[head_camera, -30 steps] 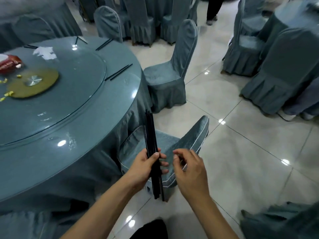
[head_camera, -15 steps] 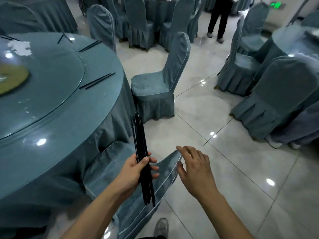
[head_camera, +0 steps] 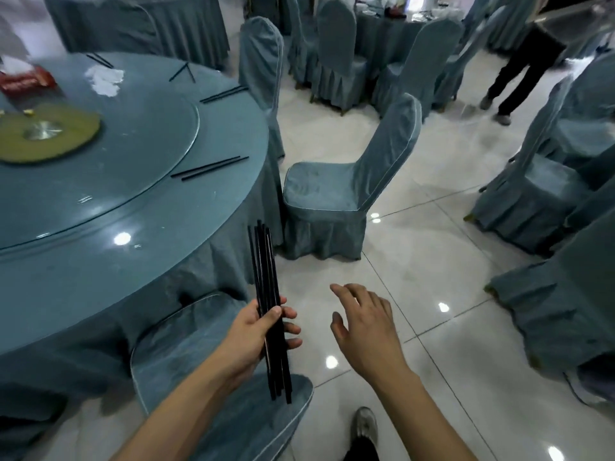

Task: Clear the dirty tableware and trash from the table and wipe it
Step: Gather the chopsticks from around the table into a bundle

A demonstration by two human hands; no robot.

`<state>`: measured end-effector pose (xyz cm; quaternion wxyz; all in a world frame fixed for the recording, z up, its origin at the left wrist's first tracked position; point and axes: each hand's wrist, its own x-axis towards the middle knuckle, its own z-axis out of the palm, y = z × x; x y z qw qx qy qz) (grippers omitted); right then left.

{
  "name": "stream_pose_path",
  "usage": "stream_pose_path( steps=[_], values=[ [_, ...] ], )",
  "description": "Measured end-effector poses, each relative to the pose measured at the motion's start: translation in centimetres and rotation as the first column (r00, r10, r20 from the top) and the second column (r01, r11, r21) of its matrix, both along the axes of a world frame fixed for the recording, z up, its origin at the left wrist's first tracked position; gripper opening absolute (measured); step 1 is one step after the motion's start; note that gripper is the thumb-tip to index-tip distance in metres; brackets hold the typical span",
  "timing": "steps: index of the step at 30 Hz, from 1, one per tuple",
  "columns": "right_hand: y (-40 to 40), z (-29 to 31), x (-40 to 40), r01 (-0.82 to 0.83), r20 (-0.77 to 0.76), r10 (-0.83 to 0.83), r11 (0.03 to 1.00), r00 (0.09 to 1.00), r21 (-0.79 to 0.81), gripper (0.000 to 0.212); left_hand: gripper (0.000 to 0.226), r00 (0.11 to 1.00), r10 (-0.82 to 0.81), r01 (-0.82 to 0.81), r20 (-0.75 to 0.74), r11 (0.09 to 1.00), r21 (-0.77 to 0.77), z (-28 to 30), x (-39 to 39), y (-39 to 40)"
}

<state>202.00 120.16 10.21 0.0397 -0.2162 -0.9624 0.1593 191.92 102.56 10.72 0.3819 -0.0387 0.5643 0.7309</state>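
The left hand (head_camera: pixel 256 331) grips a bundle of black chopsticks (head_camera: pixel 268 301), thumb across the front and fingers (head_camera: pixel 289 327) curled round behind; the sticks stand nearly upright, tips up beside the draped edge of the round surface (head_camera: pixel 100 277) and lower ends hanging over the back of the near chair (head_camera: pixel 213 371). The right hand (head_camera: pixel 366 327) holds nothing — its fingers are spread and relaxed, palm down above the tiled floor (head_camera: pixel 432 261), apart from the bundle.

Still on the surface: a pair of chopsticks (head_camera: pixel 209 168) lying across the rim of the glass turntable (head_camera: pixel 133 168), a second pair (head_camera: pixel 224 94) farther along the edge, a crossed pair (head_camera: pixel 182 72) beyond that, and another pair (head_camera: pixel 100 60) at the far side. A crumpled white napkin (head_camera: pixel 104 78) lies on the turntable, and a red tissue pack (head_camera: pixel 25 79) with white tissue showing at its top sits toward the left. Small yellow scraps (head_camera: pixel 28 112) lie by the yellow-green disc (head_camera: pixel 43 134) at the centre.

Compared with half a second ago, the right hand has drifted a little farther from the bundle, and the view has swung so that more of the surface shows — the tissue pack and the centre disc are back in sight. The left hand's grip looks unchanged. A covered chair (head_camera: pixel 336 194) stands just past the surface, and someone in dark trousers (head_camera: pixel 519 74) stands at the far right.
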Motion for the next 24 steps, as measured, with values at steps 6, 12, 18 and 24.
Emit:
stream_pose_path(
  steps=[6, 12, 18, 24],
  values=[
    [10.7, -0.6, -5.0, -0.173, 0.019, 0.173, 0.985, 0.985, -0.017, 0.046, 0.019, 0.982, 0.189, -0.189, 0.022, 0.982, -0.015, 0.1, -1.4, 9.4],
    [17.9, -1.1, -10.4, -0.332, 0.042, 0.333, 0.943, 0.942, -0.040, 0.044, 0.017, 0.936, 0.350, -0.349, 0.028, 0.936, -0.038, 0.4, -2.6, 15.2],
    [20.2, -1.5, -18.3, -0.488, 0.026, 0.489, 0.872, 0.872, -0.035, 0.041, 0.018, 0.866, 0.500, -0.498, 0.004, 0.864, -0.079, -0.2, -6.7, 17.4],
    [21.4, -1.9, -27.7, -0.579, 0.068, 0.577, 0.815, 0.814, 0.008, 0.039, 0.019, 0.811, 0.586, -0.584, 0.000, 0.809, -0.063, -1.0, -14.2, 18.8]
  ],
)
